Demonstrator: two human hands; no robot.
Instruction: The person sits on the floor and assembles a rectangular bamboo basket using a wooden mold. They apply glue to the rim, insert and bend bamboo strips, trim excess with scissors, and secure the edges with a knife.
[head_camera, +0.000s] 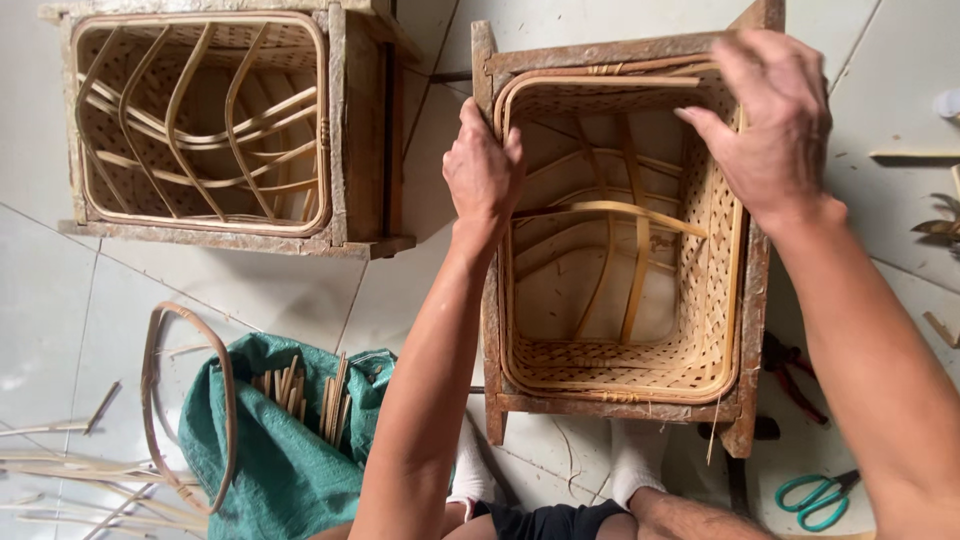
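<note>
A person's left hand curls its fingers over the left rim of a woven bamboo basket, which sits inside a rough wooden frame at centre right of the frame. The right hand, fingers bent and together, presses on the rim at the upper right corner. The basket looks light and springy, its thin strips likely brittle; the stiff rim seems the safest hold. A second basket in its frame fills the upper left. A green sack of sticks lies lower left, green scissors lower right. No labels or signs show.
</note>
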